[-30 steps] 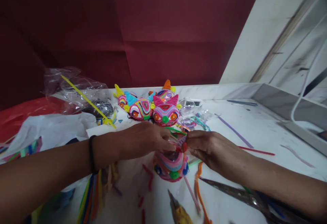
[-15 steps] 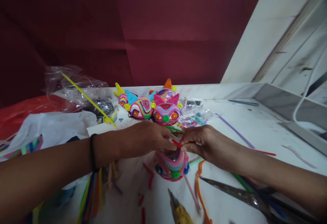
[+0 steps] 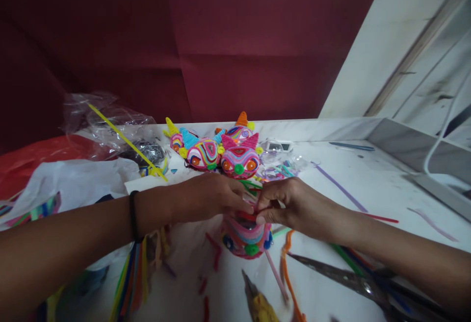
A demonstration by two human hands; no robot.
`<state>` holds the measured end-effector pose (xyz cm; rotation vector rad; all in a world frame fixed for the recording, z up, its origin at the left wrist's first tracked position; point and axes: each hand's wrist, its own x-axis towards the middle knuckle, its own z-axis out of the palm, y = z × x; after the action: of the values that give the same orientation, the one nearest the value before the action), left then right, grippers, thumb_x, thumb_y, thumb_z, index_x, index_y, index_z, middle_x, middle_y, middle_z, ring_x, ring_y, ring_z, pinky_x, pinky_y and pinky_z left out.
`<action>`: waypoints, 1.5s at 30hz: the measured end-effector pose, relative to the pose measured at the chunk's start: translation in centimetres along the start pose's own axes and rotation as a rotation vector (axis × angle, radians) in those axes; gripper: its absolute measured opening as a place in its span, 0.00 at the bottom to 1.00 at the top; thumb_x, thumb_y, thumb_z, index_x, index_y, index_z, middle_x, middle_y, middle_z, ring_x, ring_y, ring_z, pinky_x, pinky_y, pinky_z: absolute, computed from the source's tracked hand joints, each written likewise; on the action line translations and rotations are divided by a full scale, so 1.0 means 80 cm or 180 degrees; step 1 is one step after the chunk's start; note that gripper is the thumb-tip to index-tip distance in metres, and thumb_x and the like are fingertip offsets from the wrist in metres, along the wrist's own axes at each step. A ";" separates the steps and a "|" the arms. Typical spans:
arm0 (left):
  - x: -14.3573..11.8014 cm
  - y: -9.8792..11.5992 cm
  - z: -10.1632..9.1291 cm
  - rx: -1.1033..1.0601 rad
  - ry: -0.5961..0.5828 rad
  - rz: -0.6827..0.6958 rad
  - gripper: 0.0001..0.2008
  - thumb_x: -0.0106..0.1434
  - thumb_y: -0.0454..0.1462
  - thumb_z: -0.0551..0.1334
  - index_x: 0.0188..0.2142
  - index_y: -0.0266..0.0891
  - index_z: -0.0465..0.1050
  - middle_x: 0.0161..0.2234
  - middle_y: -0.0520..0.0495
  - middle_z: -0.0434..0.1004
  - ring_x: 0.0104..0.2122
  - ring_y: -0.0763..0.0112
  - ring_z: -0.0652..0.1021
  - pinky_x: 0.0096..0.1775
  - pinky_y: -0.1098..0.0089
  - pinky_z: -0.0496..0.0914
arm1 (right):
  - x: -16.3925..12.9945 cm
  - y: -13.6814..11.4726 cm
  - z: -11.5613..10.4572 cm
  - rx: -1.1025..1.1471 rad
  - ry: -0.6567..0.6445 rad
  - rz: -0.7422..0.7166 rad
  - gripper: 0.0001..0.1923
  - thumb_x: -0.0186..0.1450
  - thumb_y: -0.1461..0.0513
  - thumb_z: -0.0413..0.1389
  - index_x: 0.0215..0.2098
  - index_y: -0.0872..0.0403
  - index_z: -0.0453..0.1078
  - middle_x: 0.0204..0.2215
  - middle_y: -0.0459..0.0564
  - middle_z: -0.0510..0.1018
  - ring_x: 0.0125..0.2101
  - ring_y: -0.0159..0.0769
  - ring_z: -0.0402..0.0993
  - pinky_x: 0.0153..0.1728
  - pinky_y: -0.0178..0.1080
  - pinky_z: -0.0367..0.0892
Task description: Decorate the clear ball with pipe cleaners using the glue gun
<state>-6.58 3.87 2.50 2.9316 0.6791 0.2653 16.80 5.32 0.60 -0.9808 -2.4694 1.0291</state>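
A round animal-face craft (image 3: 247, 243), wound in pink, blue and red fuzzy strips with a green nose and blue eyes, sits on the white table between my hands. Above its top, my left hand (image 3: 224, 195) pinches one end of a short red pipe cleaner (image 3: 246, 215). My right hand (image 3: 281, 202) has thumb and forefinger closed at the other end of the red piece. The fingertips hide part of the pipe cleaner and the craft's upper edge. Below the craft lies a yellow-handled pointed tool (image 3: 259, 302), partly cut off by the frame.
Behind my hands stand finished-looking animal faces (image 3: 241, 161) with horns or ears. Large scissors (image 3: 342, 278) lie under my right forearm, near an orange pipe cleaner (image 3: 289, 273). Left are a clear plastic bag (image 3: 106, 116), white paper (image 3: 81, 175) and bundled coloured strips (image 3: 130, 280).
My fingertips have come closer together, and the red pipe cleaner now lies flatter along the top of the craft. The other things stay put.
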 end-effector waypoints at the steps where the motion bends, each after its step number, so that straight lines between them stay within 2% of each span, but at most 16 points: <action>1: 0.000 -0.001 0.001 -0.0078 -0.0009 -0.0019 0.12 0.65 0.29 0.64 0.45 0.44 0.81 0.35 0.51 0.81 0.26 0.78 0.73 0.27 0.76 0.60 | 0.001 0.000 0.001 0.0034 0.0008 0.0023 0.07 0.61 0.61 0.65 0.28 0.57 0.78 0.22 0.45 0.77 0.24 0.31 0.70 0.26 0.32 0.61; 8: 0.004 0.001 -0.002 -0.0191 0.0097 0.0195 0.09 0.65 0.29 0.63 0.41 0.41 0.81 0.33 0.50 0.80 0.25 0.78 0.73 0.26 0.77 0.61 | 0.007 0.000 0.000 0.0254 -0.0097 0.0253 0.10 0.57 0.57 0.66 0.27 0.57 0.78 0.21 0.44 0.77 0.23 0.30 0.69 0.24 0.32 0.60; 12: 0.004 0.003 -0.002 -0.0088 0.0086 0.0170 0.08 0.64 0.29 0.64 0.40 0.40 0.81 0.32 0.50 0.80 0.24 0.78 0.73 0.25 0.75 0.59 | 0.012 -0.001 -0.003 0.0308 -0.0225 0.0308 0.08 0.54 0.58 0.68 0.26 0.56 0.79 0.21 0.44 0.78 0.23 0.30 0.69 0.25 0.31 0.61; 20: 0.004 0.004 0.000 -0.0040 0.0073 0.0166 0.08 0.64 0.29 0.64 0.41 0.40 0.81 0.35 0.49 0.82 0.29 0.75 0.77 0.28 0.75 0.62 | 0.017 -0.018 -0.012 0.0257 -0.0385 0.0569 0.07 0.50 0.62 0.69 0.21 0.55 0.77 0.16 0.40 0.72 0.21 0.27 0.64 0.23 0.30 0.59; 27: 0.006 0.006 -0.001 0.0097 0.0013 0.0190 0.07 0.63 0.30 0.66 0.40 0.40 0.81 0.33 0.50 0.81 0.28 0.75 0.76 0.26 0.74 0.62 | 0.020 -0.029 -0.015 0.0372 -0.0567 0.0835 0.06 0.48 0.63 0.68 0.20 0.56 0.77 0.18 0.42 0.75 0.23 0.29 0.67 0.24 0.31 0.61; 33: 0.009 0.010 -0.006 -0.0101 -0.0039 0.0103 0.09 0.64 0.28 0.65 0.42 0.39 0.82 0.32 0.48 0.80 0.26 0.77 0.75 0.27 0.77 0.63 | 0.025 -0.024 -0.016 0.0552 -0.0703 0.0913 0.09 0.44 0.62 0.70 0.19 0.56 0.75 0.17 0.42 0.74 0.23 0.30 0.66 0.23 0.31 0.61; 37: 0.012 0.015 -0.009 -0.0090 -0.0074 0.0035 0.08 0.63 0.27 0.65 0.39 0.38 0.82 0.32 0.48 0.80 0.27 0.76 0.75 0.28 0.77 0.64 | 0.029 -0.021 -0.017 0.0568 -0.0775 0.0954 0.08 0.44 0.62 0.68 0.17 0.56 0.74 0.15 0.41 0.71 0.22 0.29 0.64 0.22 0.32 0.59; 41: 0.013 0.014 -0.006 -0.0333 -0.0049 0.0085 0.09 0.61 0.24 0.65 0.39 0.35 0.81 0.32 0.47 0.81 0.29 0.75 0.77 0.31 0.78 0.66 | 0.030 -0.022 -0.017 0.0588 -0.0825 0.0989 0.09 0.43 0.61 0.69 0.17 0.56 0.73 0.15 0.40 0.70 0.21 0.28 0.62 0.22 0.32 0.58; 45: 0.013 0.012 0.000 -0.0533 0.0021 0.0088 0.08 0.64 0.26 0.63 0.39 0.35 0.80 0.35 0.45 0.82 0.31 0.74 0.78 0.33 0.78 0.68 | 0.029 -0.021 -0.018 0.0672 -0.0794 0.0955 0.10 0.43 0.60 0.69 0.16 0.56 0.73 0.15 0.40 0.70 0.22 0.28 0.62 0.22 0.32 0.58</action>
<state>-5.28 3.49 2.80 2.7835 0.5870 0.3182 14.99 6.75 2.81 -1.2431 -2.3796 1.5594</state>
